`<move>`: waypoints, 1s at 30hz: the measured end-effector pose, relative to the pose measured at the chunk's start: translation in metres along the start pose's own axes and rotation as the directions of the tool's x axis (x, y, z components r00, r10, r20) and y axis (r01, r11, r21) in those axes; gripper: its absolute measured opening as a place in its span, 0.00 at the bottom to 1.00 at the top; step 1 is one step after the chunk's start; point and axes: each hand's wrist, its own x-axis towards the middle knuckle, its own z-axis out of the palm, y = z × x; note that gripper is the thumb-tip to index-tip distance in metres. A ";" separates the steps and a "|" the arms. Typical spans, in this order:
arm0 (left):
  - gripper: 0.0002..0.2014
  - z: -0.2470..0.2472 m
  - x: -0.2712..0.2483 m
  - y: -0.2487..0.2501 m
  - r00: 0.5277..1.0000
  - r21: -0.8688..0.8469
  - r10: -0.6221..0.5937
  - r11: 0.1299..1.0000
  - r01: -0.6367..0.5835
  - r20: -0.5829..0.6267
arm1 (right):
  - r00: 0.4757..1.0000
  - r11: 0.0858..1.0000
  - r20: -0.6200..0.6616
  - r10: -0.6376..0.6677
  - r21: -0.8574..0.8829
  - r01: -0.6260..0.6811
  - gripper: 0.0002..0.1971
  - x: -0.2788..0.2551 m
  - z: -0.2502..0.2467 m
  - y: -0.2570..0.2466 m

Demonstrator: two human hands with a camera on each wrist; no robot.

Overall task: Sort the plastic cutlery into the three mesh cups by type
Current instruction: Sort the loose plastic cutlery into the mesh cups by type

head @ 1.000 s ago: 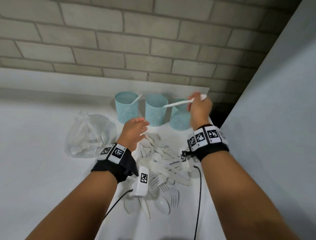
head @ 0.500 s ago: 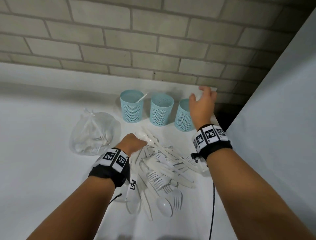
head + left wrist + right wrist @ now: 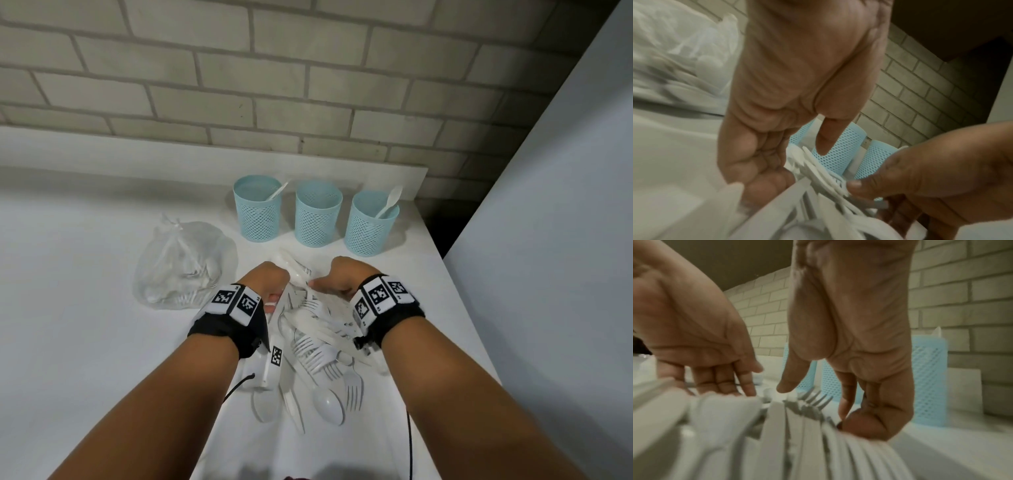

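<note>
Three teal mesh cups stand in a row at the back: the left cup (image 3: 257,209) holds one white handle, the middle cup (image 3: 318,214) shows nothing inside, the right cup (image 3: 371,222) holds a white spoon (image 3: 390,202). A pile of white plastic cutlery (image 3: 315,342) lies in front of them. My left hand (image 3: 269,279) is down in the pile's far end, fingers curled among the pieces, thumb straight. My right hand (image 3: 337,277) is beside it, thumb spread apart from the fingers (image 3: 844,402), which touch the pile's edge over a fork (image 3: 813,398).
A knotted clear plastic bag (image 3: 185,263) with more white pieces lies left of the pile. A brick wall runs behind the cups. The white table's right edge (image 3: 455,284) is close to the right cup, with a grey panel beyond. Wrist cables trail toward me.
My right hand let go of the spoon into the right cup and came back down to the pile. My left hand stayed in the pile and curled its fingers in.
</note>
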 end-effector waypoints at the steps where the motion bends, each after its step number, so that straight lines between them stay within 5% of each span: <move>1: 0.12 0.001 0.001 0.002 1.000 -0.019 0.001 1.000 -0.001 0.011 | 1.000 0.997 -0.009 -0.008 0.070 0.009 0.23 0.003 0.004 -0.003; 14: 0.04 0.002 0.011 0.006 0.994 -0.354 -0.013 0.934 0.052 0.110 | 0.999 0.879 0.001 -0.054 0.475 0.048 0.20 0.030 0.017 -0.016; 17: 0.05 0.002 0.011 0.005 0.991 -0.386 0.036 0.922 0.015 0.126 | 0.996 0.797 -0.013 -0.092 0.599 0.081 0.20 0.022 0.009 -0.015; 19: 0.06 0.001 0.013 0.005 0.983 -0.453 0.110 0.891 -0.032 0.146 | 0.993 0.752 -0.014 -0.117 0.652 0.098 0.12 0.016 0.000 -0.014; 21: 0.09 -0.001 0.015 0.005 0.960 -0.498 0.225 0.860 -0.116 0.164 | 0.990 0.720 -0.039 -0.135 0.683 0.125 0.04 0.011 -0.008 -0.013; 30: 0.11 -0.010 0.004 0.018 0.758 -0.500 0.653 0.657 -0.564 0.003 | 0.962 0.356 -0.235 -0.143 0.894 0.271 0.06 0.000 -0.029 -0.022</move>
